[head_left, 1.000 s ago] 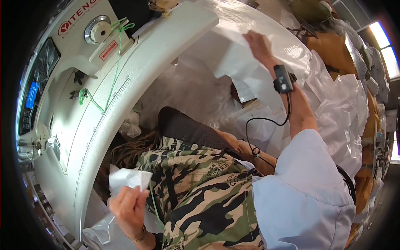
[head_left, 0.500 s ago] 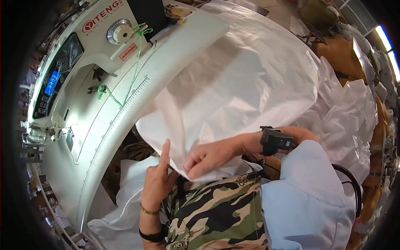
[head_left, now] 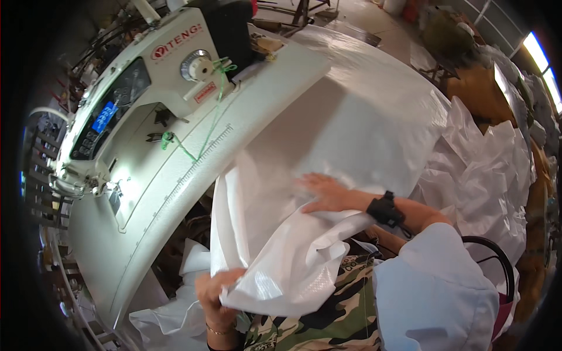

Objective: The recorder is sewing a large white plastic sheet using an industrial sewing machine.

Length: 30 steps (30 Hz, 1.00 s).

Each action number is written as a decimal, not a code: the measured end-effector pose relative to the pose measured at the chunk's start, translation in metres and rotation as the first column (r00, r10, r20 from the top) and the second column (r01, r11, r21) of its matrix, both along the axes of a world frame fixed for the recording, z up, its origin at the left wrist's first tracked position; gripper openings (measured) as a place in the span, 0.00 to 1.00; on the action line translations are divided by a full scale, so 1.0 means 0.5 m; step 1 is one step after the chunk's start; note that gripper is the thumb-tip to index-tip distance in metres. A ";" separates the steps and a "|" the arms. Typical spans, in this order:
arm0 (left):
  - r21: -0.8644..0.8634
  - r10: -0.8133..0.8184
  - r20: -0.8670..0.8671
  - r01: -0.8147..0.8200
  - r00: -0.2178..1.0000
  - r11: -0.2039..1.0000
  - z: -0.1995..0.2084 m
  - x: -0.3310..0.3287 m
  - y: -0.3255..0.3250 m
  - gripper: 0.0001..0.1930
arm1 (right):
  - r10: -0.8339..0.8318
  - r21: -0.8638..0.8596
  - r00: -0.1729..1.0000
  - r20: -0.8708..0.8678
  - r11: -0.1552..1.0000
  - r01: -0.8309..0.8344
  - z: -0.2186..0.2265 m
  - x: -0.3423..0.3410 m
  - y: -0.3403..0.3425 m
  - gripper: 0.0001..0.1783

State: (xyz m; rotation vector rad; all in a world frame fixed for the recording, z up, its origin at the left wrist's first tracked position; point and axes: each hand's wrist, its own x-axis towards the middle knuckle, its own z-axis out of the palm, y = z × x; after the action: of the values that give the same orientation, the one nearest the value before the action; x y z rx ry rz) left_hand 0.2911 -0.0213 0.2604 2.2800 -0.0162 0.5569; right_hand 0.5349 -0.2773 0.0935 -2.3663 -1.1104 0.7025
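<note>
A large white sheet of shiny woven plastic [head_left: 374, 123] spreads over my lap and away toward the back, its near part folded and creased. At the sheet's near left corner, my left hand [head_left: 218, 295] is closed round the edge, with some of its fingers hidden. My right hand [head_left: 328, 193] lies on top of the sheet farther right, fingers spread and slightly blurred. A white sewing machine [head_left: 234, 126] stands to the left, its long bed running beside the sheet.
Green thread [head_left: 213, 126] hangs from the machine's dial and crosses the ruler-marked bed. The machine's lamp [head_left: 120, 187] glows at its needle end. More crumpled white sheeting [head_left: 474, 187] heaps up at the right. A camouflage apron [head_left: 345, 298] covers my lap.
My left hand has moved down and closed on the sheet's edge, pulling it nearer. My right hand has opened from a fist and moved away, farther onto the sheet. The view has shifted slightly.
</note>
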 end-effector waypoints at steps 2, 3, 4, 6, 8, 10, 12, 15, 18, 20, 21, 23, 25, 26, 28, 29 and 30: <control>0.116 0.137 0.105 -0.149 0.985 0.982 0.020 -0.060 -0.005 0.18 | 0.144 0.240 0.989 -0.030 0.962 -0.132 -0.015 -0.033 0.128 0.51; 0.161 0.230 0.151 -0.253 0.961 0.954 0.029 -0.088 -0.009 0.20 | 0.216 0.342 0.976 0.021 0.916 -0.210 -0.044 -0.066 0.198 0.48; 0.066 0.496 0.266 -0.529 0.827 0.846 -0.031 -0.138 -0.003 0.19 | 0.345 0.295 0.932 -0.110 0.907 -0.301 0.026 -0.110 0.266 0.48; 0.119 0.644 -0.054 -0.635 0.763 0.763 0.063 -0.151 -0.040 0.18 | 0.616 0.445 0.738 -0.275 0.762 -0.471 0.025 -0.192 0.384 0.42; 0.175 0.533 0.127 -0.547 0.837 0.818 0.061 -0.210 -0.039 0.19 | 0.811 0.582 0.467 -0.352 0.581 -0.569 0.044 -0.279 0.465 0.42; 0.266 0.542 0.171 -0.568 0.823 0.779 0.099 -0.224 -0.060 0.17 | 0.897 0.641 0.230 -0.378 0.433 -0.634 0.056 -0.383 0.533 0.41; 0.420 0.468 0.230 -0.521 0.853 0.743 0.167 -0.210 -0.086 0.14 | 0.923 0.671 0.101 -0.371 0.342 -0.658 0.074 -0.454 0.572 0.41; 0.625 0.361 0.256 -0.438 0.897 0.646 0.233 -0.220 -0.121 0.13 | 0.943 0.700 0.005 -0.332 0.250 -0.669 0.083 -0.542 0.585 0.40; 0.789 0.788 0.271 -0.597 0.553 0.147 0.188 -0.283 -0.132 0.23 | 0.957 0.734 0.073 -0.281 0.263 -0.627 0.065 -0.519 0.574 0.39; 0.655 0.916 0.143 -0.730 0.374 0.195 0.186 -0.222 -0.016 0.19 | 0.950 0.752 0.210 -0.230 0.310 -0.581 0.034 -0.445 0.582 0.38; 0.583 0.905 0.114 -0.766 0.409 0.272 0.206 -0.217 0.025 0.16 | 0.960 0.787 0.196 -0.200 0.277 -0.551 0.026 -0.443 0.583 0.38; 0.484 0.792 0.248 -0.779 0.558 0.398 0.200 -0.188 0.136 0.09 | 0.953 0.827 0.256 -0.160 0.272 -0.492 0.030 -0.348 0.581 0.37; 0.477 0.850 0.223 -0.814 0.477 0.332 0.208 -0.167 0.194 0.08 | 0.781 0.641 0.117 -0.613 0.579 -0.504 0.092 -0.254 0.580 0.31; 0.440 0.807 0.286 -0.819 0.516 0.368 0.193 -0.165 0.236 0.08 | 0.687 0.591 0.171 -0.706 0.705 -0.392 0.128 -0.211 0.543 0.30; 0.483 0.873 0.250 -0.835 0.419 0.263 0.206 -0.186 0.257 0.07 | 0.596 0.558 0.184 -0.782 0.800 -0.220 0.149 -0.162 0.469 0.29; 0.461 0.856 0.274 -0.841 0.439 0.284 0.197 -0.198 0.285 0.07 | 0.605 0.587 0.188 -0.774 0.796 -0.148 0.144 -0.158 0.440 0.30; 0.419 0.850 0.282 -0.854 0.445 0.308 0.192 -0.193 0.305 0.08 | 0.633 0.604 0.267 -0.727 0.774 -0.191 0.154 -0.160 0.419 0.32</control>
State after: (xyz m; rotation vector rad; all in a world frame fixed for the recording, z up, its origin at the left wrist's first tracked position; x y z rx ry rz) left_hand 0.1943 0.1313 0.3562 2.6644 1.3122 1.2310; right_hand 0.4551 -0.0677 0.1707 -0.8949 -1.1449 1.5423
